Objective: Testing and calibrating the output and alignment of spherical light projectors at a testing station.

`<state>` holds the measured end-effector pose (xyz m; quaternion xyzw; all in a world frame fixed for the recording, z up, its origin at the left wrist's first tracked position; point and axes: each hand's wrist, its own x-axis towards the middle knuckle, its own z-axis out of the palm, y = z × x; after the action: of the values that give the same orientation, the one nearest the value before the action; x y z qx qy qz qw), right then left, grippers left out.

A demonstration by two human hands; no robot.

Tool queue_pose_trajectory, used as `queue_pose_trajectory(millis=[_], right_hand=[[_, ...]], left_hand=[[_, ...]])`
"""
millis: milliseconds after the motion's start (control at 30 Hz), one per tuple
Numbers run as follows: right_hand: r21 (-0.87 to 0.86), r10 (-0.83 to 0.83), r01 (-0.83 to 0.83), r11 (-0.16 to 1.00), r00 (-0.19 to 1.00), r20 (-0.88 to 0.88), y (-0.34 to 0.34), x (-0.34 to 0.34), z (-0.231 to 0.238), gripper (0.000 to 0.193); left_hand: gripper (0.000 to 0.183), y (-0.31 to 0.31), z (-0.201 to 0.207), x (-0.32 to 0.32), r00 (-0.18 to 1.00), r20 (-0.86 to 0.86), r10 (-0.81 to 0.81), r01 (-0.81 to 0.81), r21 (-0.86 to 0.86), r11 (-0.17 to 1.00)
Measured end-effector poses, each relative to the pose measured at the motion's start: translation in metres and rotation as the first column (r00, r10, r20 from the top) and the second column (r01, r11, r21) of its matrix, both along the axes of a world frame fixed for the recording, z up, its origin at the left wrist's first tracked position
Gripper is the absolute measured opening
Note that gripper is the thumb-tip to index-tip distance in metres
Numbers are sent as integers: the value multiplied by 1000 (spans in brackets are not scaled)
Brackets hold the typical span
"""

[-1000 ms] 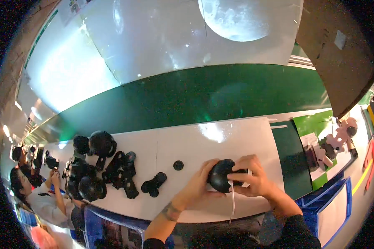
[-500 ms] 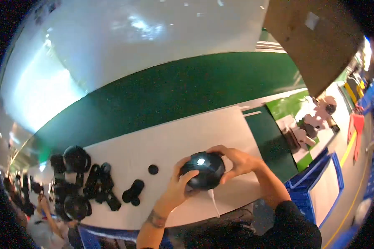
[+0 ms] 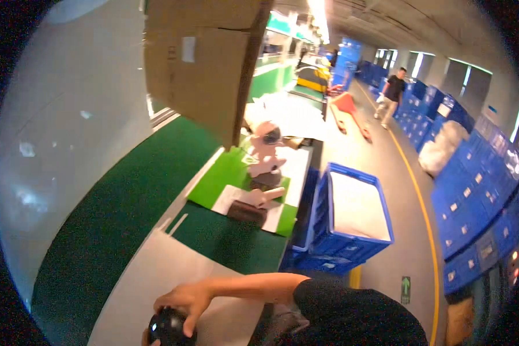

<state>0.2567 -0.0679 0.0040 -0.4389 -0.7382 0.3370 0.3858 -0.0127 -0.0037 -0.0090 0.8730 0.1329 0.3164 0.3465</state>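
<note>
A glossy black dome-shaped thing (image 3: 172, 327) is at the lower edge of the view, above a white work surface (image 3: 155, 274). My right hand (image 3: 187, 299) curves over its top and far side, thumb down the right side, gripping it. Of my left hand (image 3: 146, 338) only a bit of the fingers shows at the dome's left side, pressed against it; the rest lies outside the picture. The underside of the dome is hidden.
Beyond the white sheet, a green-and-white mat (image 3: 205, 195) bears white rounded parts (image 3: 265, 164) and a dark brown block (image 3: 247, 212). A cardboard panel (image 3: 196, 69) hangs over the bench. Right: a blue crate (image 3: 352, 245), a red pallet jack (image 3: 345, 104), stacked blue bins (image 3: 473, 213), a walking person (image 3: 393, 89).
The view has swung to the right, so the dome and my hands now sit at the lower left edge. The black parts on the left have left the view. Both hands stay on the dome.
</note>
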Motion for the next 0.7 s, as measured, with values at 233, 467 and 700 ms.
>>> queue_pose_trajectory(millis=[233, 467, 700], right_hand=[[-103, 21, -29, 994, 997, -79, -6, 5, 10, 102], [-106, -15, 11, 994, 999, -37, -6, 2, 10, 100], [-62, -15, 11, 998, 997, -70, -7, 3, 7, 100]], left_hand=[[92, 2, -3, -2, 998, 31, -50, 50, -6, 999], [96, -1, 10, -3, 998, -41, -43, 46, 61, 997], [101, -2, 1, -6, 993, -121, -11, 5, -44, 999]])
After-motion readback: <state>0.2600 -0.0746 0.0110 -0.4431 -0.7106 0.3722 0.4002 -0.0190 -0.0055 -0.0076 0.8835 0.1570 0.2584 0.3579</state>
